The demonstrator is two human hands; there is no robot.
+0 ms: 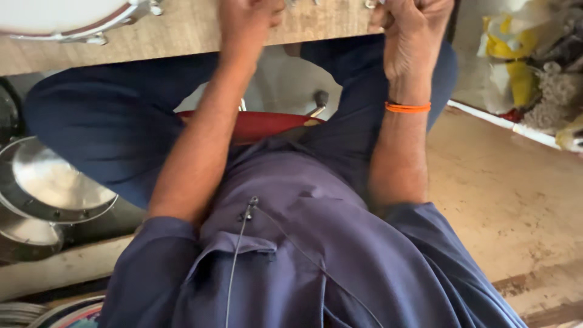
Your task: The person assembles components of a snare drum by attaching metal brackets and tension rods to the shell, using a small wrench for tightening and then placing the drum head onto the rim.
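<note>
Pale wood grain runs across the top of the frame: a workbench (182,27) edge, where both hands work on small metal fittings (370,3) mostly cut off by the frame. The left hand (246,18) and right hand (413,30) sit well apart, each curled; whether they clamp anything I cannot tell. At upper left, a drum (73,18) with chrome rim, probably stiff, fairly light, best held by its hoop.
</note>
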